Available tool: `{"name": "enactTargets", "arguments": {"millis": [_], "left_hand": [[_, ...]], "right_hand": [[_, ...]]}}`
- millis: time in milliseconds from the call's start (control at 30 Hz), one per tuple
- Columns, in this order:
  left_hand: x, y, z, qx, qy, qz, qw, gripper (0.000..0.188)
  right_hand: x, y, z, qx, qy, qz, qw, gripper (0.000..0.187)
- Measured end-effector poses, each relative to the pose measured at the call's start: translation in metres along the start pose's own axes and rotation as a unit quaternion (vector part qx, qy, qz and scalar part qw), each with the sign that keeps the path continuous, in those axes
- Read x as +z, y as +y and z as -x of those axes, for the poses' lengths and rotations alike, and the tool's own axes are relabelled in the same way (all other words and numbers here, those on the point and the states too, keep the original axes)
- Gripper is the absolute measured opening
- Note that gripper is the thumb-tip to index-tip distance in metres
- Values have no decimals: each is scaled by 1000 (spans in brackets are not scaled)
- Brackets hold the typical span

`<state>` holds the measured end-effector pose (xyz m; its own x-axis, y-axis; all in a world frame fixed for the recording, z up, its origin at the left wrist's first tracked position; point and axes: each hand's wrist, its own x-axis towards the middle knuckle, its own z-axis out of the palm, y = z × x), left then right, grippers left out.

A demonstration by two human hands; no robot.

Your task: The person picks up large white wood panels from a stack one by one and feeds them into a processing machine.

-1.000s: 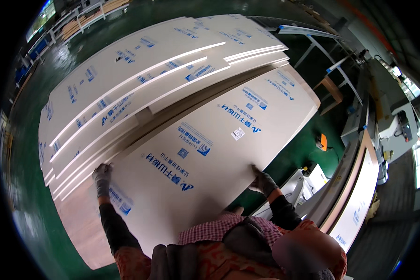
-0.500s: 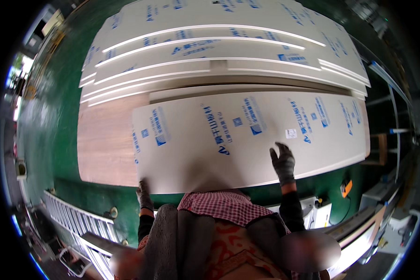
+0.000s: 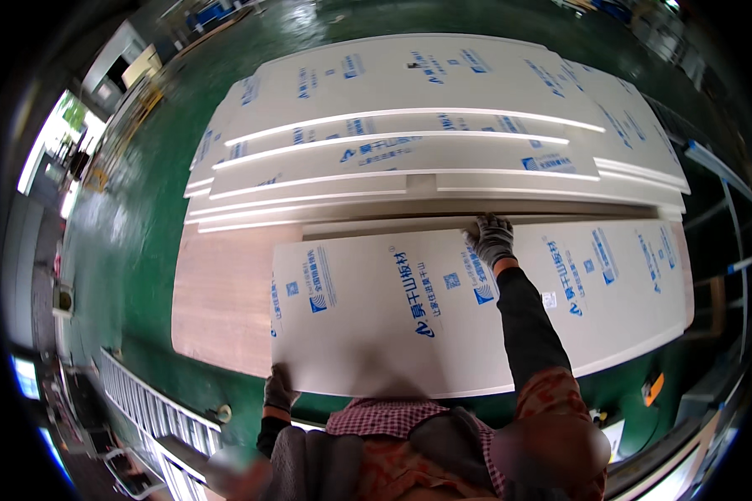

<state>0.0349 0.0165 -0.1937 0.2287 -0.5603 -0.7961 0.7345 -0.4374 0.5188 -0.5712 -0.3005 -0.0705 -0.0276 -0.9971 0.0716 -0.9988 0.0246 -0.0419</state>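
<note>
Lying along the near edge of the brown board (image 3: 217,309), a long pale panel (image 3: 468,326) printed in blue takes centre stage in the head view, its left end stopping well short of the board's left edge, its right end close up by the board's right edge. And look at the left hand (image 3: 281,391), gray-gloved, right on the panel's near-left corner, fingers touching the rim; the underside is hidden, so I cannot tell how tightly they close. Over to the right hand (image 3: 492,240), out at the end of a dark sleeve (image 3: 528,326) that crosses the panel: gloved fingers bend at the far edge, near its middle, touching there, though I cannot tell whether they pinch it. Just beyond, the strip of another panel (image 3: 342,229) peeks out. Then comes the stack of pale panels (image 3: 409,88) filling the far side of the board, their white edges stepped one behind another. A small white sticker (image 3: 549,300) sits on the near panel, right of the sleeve. Down on the green floor (image 3: 134,259), an orange object (image 3: 653,389) lies off the board's near-right corner, and metal rails (image 3: 154,409) run off the near-left one.
</note>
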Motion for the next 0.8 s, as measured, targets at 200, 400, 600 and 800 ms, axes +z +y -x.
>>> {"name": "enactTargets", "arguments": {"millis": [200, 400, 600, 800], "left_hand": [[10, 2, -11, -55, -80, -99, 990, 48], [-1, 21, -18, -80, -17, -178, 981, 51], [24, 28, -42, -89, 18, -272, 958, 54], [63, 20, -53, -72, 15, -369, 926, 57]], "right_hand": [[12, 18, 3, 66, 31, 29, 997, 66], [16, 6, 8, 92, 37, -6, 995, 65], [-25, 10, 21, 96, 6, -52, 994, 60], [-15, 24, 38, 88, 35, -84, 992, 55]]}}
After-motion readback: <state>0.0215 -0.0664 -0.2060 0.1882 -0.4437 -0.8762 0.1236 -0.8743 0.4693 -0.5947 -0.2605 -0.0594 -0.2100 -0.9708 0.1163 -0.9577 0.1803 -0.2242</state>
